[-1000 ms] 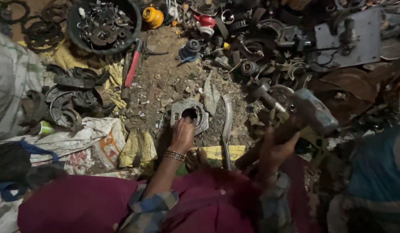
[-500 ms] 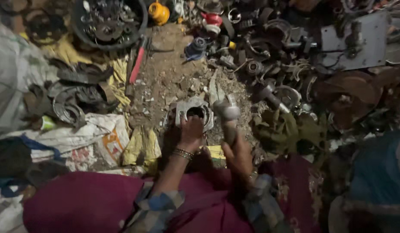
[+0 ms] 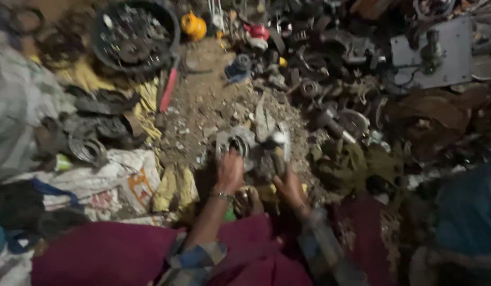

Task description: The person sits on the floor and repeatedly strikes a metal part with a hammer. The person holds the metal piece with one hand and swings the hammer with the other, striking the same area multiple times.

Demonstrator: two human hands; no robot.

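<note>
A grey metal housing with a round hole [image 3: 236, 142] lies on the dirt ground in front of me. My left hand [image 3: 229, 170], a bangle on its wrist, presses on the housing's near edge. My right hand [image 3: 291, 186] grips the handle of a hammer-like tool [image 3: 280, 144], whose pale head is down beside the housing's right side. The picture is blurred, so I cannot tell whether the head touches the housing. A foot shows between my two hands.
A black tub of metal parts [image 3: 134, 34] sits far left, a red-handled tool [image 3: 169, 90] below it. Heaped scrap parts [image 3: 335, 106] and a grey plate [image 3: 441, 53] fill the right. A white sack [image 3: 113, 180] and dark rings lie left.
My right hand has swung the hammer-like tool from raised at the right down to the housing's right side. My left hand has stayed on the housing.
</note>
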